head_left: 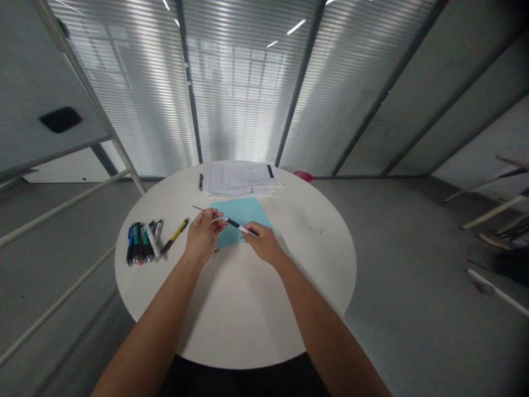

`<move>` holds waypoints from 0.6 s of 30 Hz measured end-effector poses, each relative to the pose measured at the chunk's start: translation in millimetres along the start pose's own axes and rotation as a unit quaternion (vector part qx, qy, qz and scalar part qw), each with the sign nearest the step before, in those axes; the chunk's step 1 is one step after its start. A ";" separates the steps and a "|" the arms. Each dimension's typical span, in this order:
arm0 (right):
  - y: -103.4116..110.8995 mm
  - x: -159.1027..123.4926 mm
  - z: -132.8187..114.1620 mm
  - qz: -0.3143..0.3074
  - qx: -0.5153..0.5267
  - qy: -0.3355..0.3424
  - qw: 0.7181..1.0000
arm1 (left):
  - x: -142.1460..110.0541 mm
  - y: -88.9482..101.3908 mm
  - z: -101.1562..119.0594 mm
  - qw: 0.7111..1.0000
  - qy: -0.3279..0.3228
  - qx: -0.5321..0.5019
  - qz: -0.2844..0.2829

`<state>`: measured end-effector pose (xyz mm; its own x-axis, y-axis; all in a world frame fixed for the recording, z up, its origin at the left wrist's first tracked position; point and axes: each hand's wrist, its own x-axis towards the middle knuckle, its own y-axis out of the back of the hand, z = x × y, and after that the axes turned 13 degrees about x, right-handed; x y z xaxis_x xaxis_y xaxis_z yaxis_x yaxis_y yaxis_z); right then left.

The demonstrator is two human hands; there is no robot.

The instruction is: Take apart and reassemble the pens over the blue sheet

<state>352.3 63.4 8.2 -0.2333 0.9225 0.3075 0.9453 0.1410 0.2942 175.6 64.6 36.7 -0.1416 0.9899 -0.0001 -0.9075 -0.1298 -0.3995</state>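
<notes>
One thin black and white pen [236, 225] is held over the blue paper sheet [243, 212]: the right hand [264, 243] pinches it, the left hand [202, 236] grasps its thin end. One yellow pen [174, 236] lies on the round white bench [314, 264].

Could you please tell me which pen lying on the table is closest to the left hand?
The yellow-barrelled pen, at the row's right end; the others lie further from the left hand.
</notes>
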 end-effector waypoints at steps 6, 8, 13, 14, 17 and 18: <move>-0.2 -0.9 -1.4 -0.008 -0.012 -0.003 1.000 | 0.2 -0.3 -1.7 0.999 -0.023 0.037 0.009; -0.4 -0.8 -1.5 -0.007 -0.017 -0.004 1.000 | 0.0 -0.8 -3.1 0.997 -0.035 0.064 0.006; -1.2 -1.5 -1.8 -0.009 -0.019 -0.005 1.000 | -1.0 -1.6 -5.5 0.989 -0.057 0.134 -0.001; -1.4 -1.8 -2.1 -0.010 -0.017 -0.007 1.000 | -1.3 -1.5 -5.7 0.987 -0.062 0.146 -0.005; -2.3 -2.9 -3.0 -0.021 0.001 -0.015 1.000 | -2.7 -1.3 -6.3 0.981 -0.070 0.179 -0.023; -2.7 -3.0 -3.1 -0.026 0.008 -0.016 0.999 | -3.3 -1.4 -6.6 0.979 -0.070 0.190 -0.029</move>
<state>349.8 59.2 9.3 -0.2752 0.9248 0.2628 0.9358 0.1950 0.2938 180.0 61.9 31.2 -0.1133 0.9824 0.1482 -0.9935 -0.1107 -0.0259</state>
